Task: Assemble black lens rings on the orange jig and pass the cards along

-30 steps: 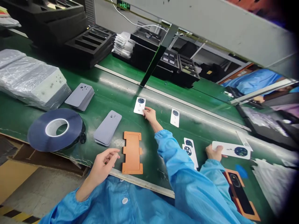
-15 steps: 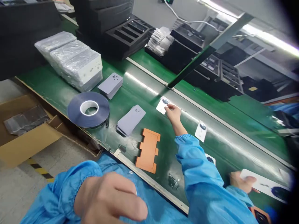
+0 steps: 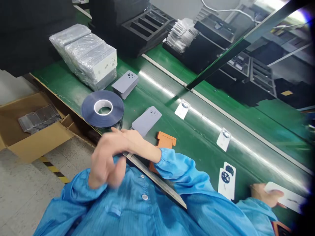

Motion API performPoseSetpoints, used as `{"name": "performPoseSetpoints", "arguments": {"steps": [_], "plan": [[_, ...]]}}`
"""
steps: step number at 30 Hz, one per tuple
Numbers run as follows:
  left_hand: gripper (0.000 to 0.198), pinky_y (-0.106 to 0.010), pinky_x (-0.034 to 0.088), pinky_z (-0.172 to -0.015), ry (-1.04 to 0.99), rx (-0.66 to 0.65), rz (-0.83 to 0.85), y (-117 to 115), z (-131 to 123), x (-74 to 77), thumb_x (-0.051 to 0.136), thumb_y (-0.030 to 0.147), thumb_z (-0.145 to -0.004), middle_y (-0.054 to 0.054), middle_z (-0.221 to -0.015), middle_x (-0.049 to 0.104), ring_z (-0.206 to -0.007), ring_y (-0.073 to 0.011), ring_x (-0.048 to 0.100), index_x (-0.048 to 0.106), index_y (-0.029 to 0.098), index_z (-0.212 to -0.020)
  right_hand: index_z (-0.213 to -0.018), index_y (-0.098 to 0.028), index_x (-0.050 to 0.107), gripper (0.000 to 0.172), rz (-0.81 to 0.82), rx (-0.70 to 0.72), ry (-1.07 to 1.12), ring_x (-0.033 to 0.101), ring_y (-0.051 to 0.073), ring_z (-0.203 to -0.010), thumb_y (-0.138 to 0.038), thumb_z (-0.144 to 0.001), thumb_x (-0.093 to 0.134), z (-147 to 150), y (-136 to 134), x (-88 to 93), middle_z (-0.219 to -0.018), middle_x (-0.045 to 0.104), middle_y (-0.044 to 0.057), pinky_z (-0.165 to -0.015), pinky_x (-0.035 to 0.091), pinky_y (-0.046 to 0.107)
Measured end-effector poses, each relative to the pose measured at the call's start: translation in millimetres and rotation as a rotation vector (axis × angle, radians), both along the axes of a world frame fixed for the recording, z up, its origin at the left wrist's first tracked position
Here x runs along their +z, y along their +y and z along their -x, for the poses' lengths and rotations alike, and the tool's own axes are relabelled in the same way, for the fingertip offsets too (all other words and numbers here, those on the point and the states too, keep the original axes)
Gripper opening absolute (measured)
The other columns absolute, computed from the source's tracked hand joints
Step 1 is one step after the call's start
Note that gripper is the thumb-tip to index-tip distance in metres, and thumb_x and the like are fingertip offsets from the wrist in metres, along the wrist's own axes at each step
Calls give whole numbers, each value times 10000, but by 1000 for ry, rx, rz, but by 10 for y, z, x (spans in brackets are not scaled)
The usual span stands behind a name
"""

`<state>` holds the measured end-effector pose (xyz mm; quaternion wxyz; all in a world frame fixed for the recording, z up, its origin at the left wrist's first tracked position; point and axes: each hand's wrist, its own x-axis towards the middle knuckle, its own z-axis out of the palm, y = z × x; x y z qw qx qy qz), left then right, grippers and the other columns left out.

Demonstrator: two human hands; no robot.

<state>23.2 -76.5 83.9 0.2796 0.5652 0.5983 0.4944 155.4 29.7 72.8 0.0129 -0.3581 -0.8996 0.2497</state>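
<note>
My left hand [image 3: 104, 164] is blurred by motion in front of my chest, its fingers bent and smeared. My right hand [image 3: 130, 139] reaches across to the table's near edge, partly behind the left, so its fingers are largely hidden. Just beyond both hands lies a large roll of dark film tape [image 3: 86, 109]. A small stack of lilac phone back covers [image 3: 149, 119] is close to my right hand. My right forearm and sleeve cover part of an orange fixture plate [image 3: 166, 141].
Another person's hand [image 3: 264, 195] holds a white panel [image 3: 286, 196] at the right. White cards with dark round patches [image 3: 182, 113] lie along the metal strip. Wrapped panels [image 3: 86, 54], a second lilac stack [image 3: 125, 83] and black foam trays [image 3: 147, 29] stand behind. An open carton [image 3: 39, 141] is left.
My right hand has left the white card by the metal strip and come back toward my left hand. The left hand has moved up and left. The camera view has shifted.
</note>
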Motion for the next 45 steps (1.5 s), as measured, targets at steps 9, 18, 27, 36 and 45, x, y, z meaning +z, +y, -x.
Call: {"name": "performPoseSetpoints", "arguments": {"steps": [9,18,27,36,45], "plan": [[339,-669,228,-1256,678,96,-205,727,733,-878,640,325,-1005,-151,-1585,556,-1518,-394,452,717,270,-1330,-1095,-213,718,206,157,-383,311,781,255,-878,-367,-1039,593,-273,-230,-308,-1007,813,103,-834,586,360],[371,-548,445,-1162,526,328,-360,633,817,-895,640,213,-986,-223,-1391,653,-1390,-347,565,685,150,-1348,-1253,-219,547,358,664,-685,900,802,191,-952,-294,-922,660,-385,-465,-618,-1016,805,71,-903,640,363],[188,-387,594,-990,287,-139,-162,459,84,-779,662,273,-980,-104,-1114,774,-1042,-226,742,764,199,-1119,-1235,-183,664,375,768,-610,976,761,162,-911,-171,-867,593,-355,-490,-727,-987,724,40,-889,616,330],[196,-412,596,-1021,265,-120,-80,535,142,-718,649,319,-970,-102,-1107,792,-1053,-235,751,778,199,-1056,-1281,-196,638,456,725,-563,958,737,143,-867,-99,-853,514,-340,-487,-749,-963,672,20,-827,591,298],[244,-343,619,-885,157,146,-32,598,206,-709,626,370,-976,-92,-1005,796,-920,-206,766,760,166,-970,-1303,-170,646,464,695,-556,953,732,139,-879,-78,-878,482,-333,-470,-782,-954,669,27,-835,583,297]]}}
